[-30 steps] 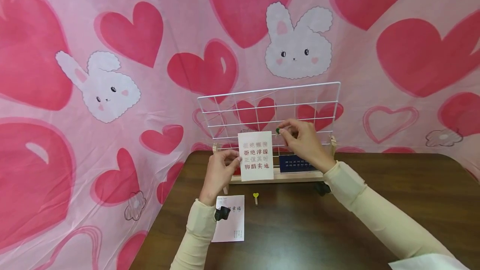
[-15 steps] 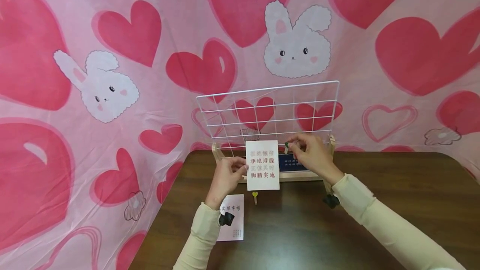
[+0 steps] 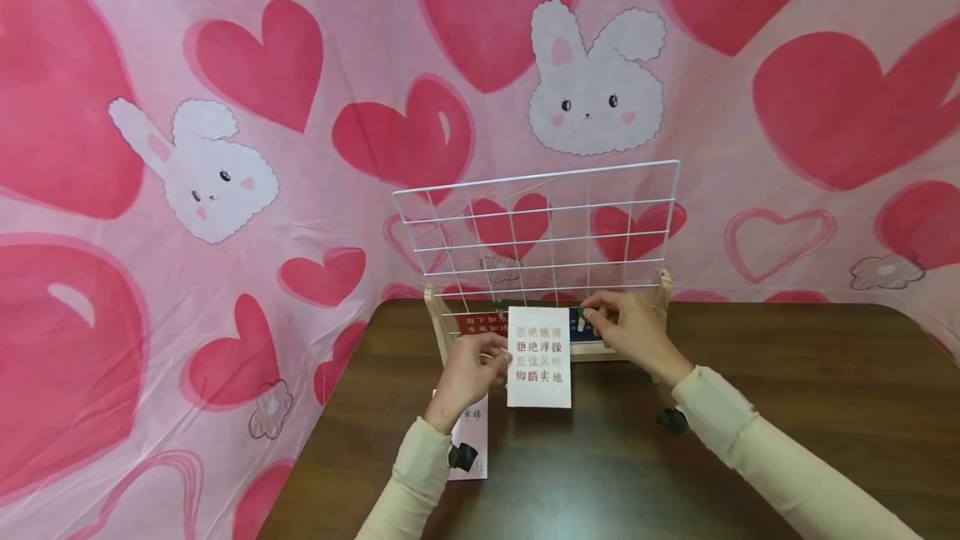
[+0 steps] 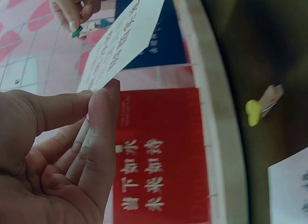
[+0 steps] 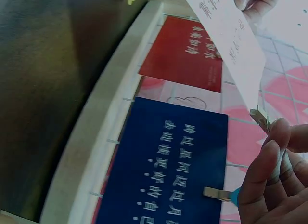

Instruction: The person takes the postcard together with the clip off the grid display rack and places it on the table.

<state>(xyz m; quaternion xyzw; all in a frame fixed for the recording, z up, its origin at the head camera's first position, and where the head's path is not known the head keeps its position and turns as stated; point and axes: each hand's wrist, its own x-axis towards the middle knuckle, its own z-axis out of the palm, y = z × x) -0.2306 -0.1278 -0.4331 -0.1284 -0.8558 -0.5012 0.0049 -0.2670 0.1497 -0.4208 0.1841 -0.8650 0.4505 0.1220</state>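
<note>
Pink card: on the table, near left, partly hidden by the left wrist.
Left hand: thumb and fingertips pinching the white card at its left edge. Risk: only one edge is held, so a push from the right could swivel or bow the card; a slackened thumb could drop it.
Red card: against the rack, far left, beyond the left hand.
Yellow clip: loose on the table, near side of the rack, right of the pink card. Risk: a low sweep of either hand could knock it away.
White card: held up between the hands, near side of the rack, tilted; most of it reaches right from the left hand's pinch, with no support there.
Green clip: just beside the white card's far right corner; contact cannot be told. Risk: badly aligned, its wooden end could nudge or crease that corner.
Blue card: against the rack, far right, with a blue clip at its upper edge.
Right hand: thumb and fingertips pinching the green clip, whose wooden end projects past them.
</note>
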